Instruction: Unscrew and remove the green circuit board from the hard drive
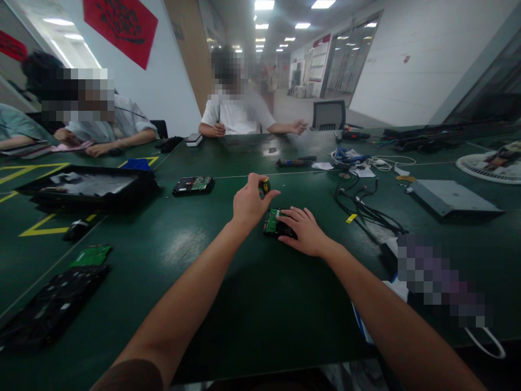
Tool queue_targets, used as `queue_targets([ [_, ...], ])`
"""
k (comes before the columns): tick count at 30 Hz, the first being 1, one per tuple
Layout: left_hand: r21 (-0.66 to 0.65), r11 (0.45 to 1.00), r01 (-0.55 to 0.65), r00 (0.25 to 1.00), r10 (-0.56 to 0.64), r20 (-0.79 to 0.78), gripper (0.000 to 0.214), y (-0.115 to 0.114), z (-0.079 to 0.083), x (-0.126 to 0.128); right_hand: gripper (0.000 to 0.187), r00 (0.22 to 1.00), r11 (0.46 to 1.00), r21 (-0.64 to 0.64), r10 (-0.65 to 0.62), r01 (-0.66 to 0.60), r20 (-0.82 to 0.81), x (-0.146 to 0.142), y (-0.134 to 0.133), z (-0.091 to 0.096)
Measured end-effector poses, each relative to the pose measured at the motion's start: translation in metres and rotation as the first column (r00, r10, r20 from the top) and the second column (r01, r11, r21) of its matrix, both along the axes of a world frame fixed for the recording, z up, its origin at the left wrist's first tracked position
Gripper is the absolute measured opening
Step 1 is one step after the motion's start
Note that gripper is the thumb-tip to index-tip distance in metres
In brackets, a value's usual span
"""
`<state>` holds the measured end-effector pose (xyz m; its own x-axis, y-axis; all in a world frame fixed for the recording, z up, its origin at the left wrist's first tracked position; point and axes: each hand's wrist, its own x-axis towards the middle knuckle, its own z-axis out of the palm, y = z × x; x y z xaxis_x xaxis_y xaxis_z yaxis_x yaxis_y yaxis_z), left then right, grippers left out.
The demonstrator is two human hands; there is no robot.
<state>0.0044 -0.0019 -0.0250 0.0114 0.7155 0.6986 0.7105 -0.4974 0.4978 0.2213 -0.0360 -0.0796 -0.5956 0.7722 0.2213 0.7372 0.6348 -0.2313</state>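
Green board point(271, 221) lies under spread right hand point(304, 231); left hand point(251, 201) holds tool point(266, 187).

The tabletop point(285, 320) is dark green, with yellow tape outlines point(38, 234) towards nine o'clock. Near the centre, the hard drive point(272, 222) shows green over black, and the small tool point(265, 186) at its eleven o'clock is black and yellow. At nine o'clock a black tray point(89, 200) has a blue cloth point(138, 164) at its far edge; at eight, a bright green board point(91, 255) meets a black case point(52, 304). The metal box point(456, 195) at three is grey. At half past ten, a red sign point(122, 21) carries black lettering.
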Motion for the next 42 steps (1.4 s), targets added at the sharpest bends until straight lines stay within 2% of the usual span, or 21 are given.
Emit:
queue_targets([
  [5,-0.002,0.999,0.034,0.998,-0.034,-0.045,0.034,-0.0023,0.0025,0.0007,0.061,1.000,1.000,0.011,0.005,-0.005,-0.013,0.0001,-0.0003,-0.0013],
  [11,0.049,0.995,0.083,0.990,-0.077,-0.119,0.033,-0.0044,0.0068,0.0008,0.060,1.000,1.000,0.009,0.004,-0.004,-0.008,0.0000,-0.0005,-0.0008],
  [16,0.027,0.997,0.072,0.993,-0.069,-0.092,0.034,-0.0029,0.0056,-0.0003,0.060,1.000,1.000,0.005,0.002,-0.002,-0.009,0.0000,-0.0007,-0.0001],
  [24,-0.001,0.997,0.072,0.997,-0.072,0.041,0.043,-0.0023,0.0024,0.0013,0.061,1.000,1.000,0.001,-0.003,0.003,0.000,-0.0003,-0.0002,0.0000],
  [28,-0.003,0.997,0.082,0.997,-0.082,-0.002,0.033,-0.0038,0.0045,0.0020,0.061,1.000,1.000,0.003,-0.004,0.004,0.001,-0.0003,-0.0001,-0.0001],
  [32,0.050,0.993,0.103,0.993,-0.099,-0.067,0.028,-0.0045,0.0070,0.0023,0.061,1.000,1.000,0.006,-0.005,0.005,0.000,-0.0005,0.0002,-0.0016],
  [36,0.100,0.988,0.118,0.990,-0.110,-0.083,0.031,-0.0035,0.0066,0.0017,0.061,1.000,1.000,0.005,-0.007,0.008,-0.001,-0.0005,0.0005,-0.0026],
  [42,0.078,0.992,0.096,0.992,-0.090,-0.084,0.039,-0.0018,0.0052,-0.0002,0.062,1.000,1.000,0.002,-0.004,0.004,0.000,0.0000,0.0003,-0.0018],
])
